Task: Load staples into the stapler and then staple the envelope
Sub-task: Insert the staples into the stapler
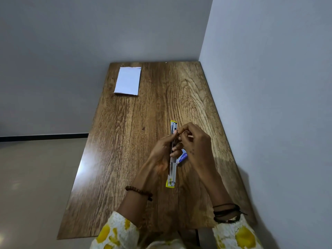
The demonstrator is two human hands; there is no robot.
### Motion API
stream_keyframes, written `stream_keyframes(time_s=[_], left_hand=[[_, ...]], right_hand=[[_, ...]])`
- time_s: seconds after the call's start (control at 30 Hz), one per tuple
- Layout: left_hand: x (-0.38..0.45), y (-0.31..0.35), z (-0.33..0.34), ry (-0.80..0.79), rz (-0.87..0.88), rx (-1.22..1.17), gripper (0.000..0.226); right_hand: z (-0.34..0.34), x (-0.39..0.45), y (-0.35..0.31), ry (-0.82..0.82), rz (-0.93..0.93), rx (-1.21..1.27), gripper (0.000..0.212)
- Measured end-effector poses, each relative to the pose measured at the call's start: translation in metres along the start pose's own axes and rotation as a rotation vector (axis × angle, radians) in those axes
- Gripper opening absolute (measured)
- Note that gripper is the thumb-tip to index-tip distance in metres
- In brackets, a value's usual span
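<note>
A yellow stapler (172,169) lies swung fully open along the wooden table (136,133), its metal channel facing up. My left hand (161,153) grips its middle from the left. My right hand (195,142) is over the far half, fingertips pinched together at the channel; what they pinch is too small to make out. A small white and blue staple box (182,157) sits just right of the stapler, partly under my hands. The white envelope (128,80) lies flat at the far left corner of the table, well away from both hands.
A grey wall runs close along the table's right edge and another behind its far edge. The table's left edge drops to a pale floor. A bead bracelet is on my left wrist and dark bands on my right.
</note>
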State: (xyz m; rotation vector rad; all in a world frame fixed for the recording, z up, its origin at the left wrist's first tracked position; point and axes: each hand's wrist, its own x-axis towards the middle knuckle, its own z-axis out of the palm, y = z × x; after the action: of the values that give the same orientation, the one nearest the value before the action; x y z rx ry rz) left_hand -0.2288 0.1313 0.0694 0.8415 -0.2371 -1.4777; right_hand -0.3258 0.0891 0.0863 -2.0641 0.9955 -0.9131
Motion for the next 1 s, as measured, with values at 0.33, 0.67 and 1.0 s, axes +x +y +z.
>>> stream_keyframes(time_s=[0.33, 0.67, 1.0], left_hand=[[-0.007, 0.005, -0.003, -0.164, 0.028, -0.002, 0.013], [-0.013, 0.007, -0.001, -0.139, 0.044, -0.011, 0.009], [-0.015, 0.007, -0.008, -0.167, 0.039, -0.071, 0.01]], right_hand=[[-0.011, 0.015, -0.003, -0.032, 0.015, 0.058, 0.027], [-0.006, 0.005, -0.004, -0.089, -0.177, -0.253, 0.028], [-0.006, -0.004, -0.015, -0.075, -0.151, -0.202, 0.039]])
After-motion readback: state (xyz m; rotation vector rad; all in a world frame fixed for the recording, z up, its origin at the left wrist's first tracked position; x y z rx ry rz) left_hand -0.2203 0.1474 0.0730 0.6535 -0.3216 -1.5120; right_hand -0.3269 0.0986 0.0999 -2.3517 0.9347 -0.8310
